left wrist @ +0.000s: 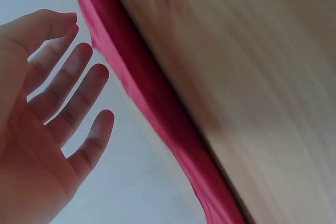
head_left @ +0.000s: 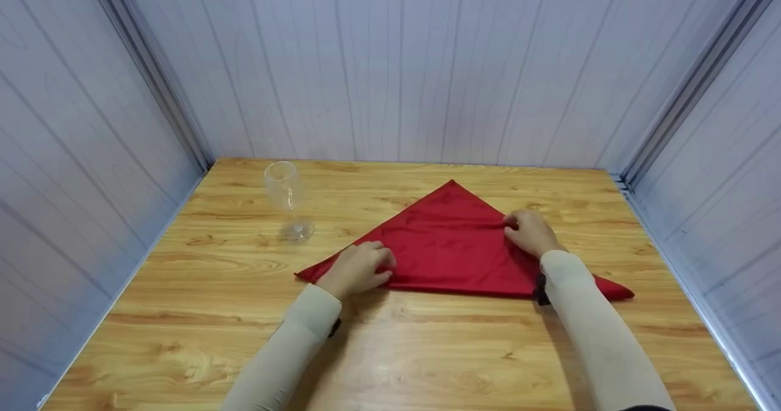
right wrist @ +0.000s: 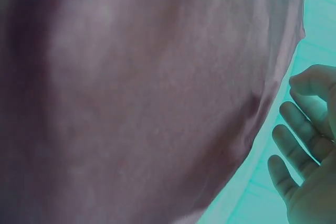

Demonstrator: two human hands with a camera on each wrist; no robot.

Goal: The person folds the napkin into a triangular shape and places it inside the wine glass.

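A red cloth (head_left: pixel 442 255) lies folded into a triangle on the wooden table, its peak toward the back wall and its long folded edge toward me. Over its left part hovers my left hand (head_left: pixel 359 269), fingers loosely bent. In the left wrist view that hand (left wrist: pixel 52 114) has its fingers apart and nothing between them, beside the cloth's edge (left wrist: pixel 152 98). My right hand (head_left: pixel 531 233) is at the cloth's right slope, fingers loosely bent. The right wrist view shows the same hand (right wrist: pixel 310 150) with relaxed fingers and nothing held, next to the cloth (right wrist: pixel 152 93).
A clear stemmed glass (head_left: pixel 284 194) stands upright at the back left of the table (head_left: pixel 201 313), left of the cloth. Pale panelled walls (head_left: pixel 396 63) enclose the table at the back and on both sides.
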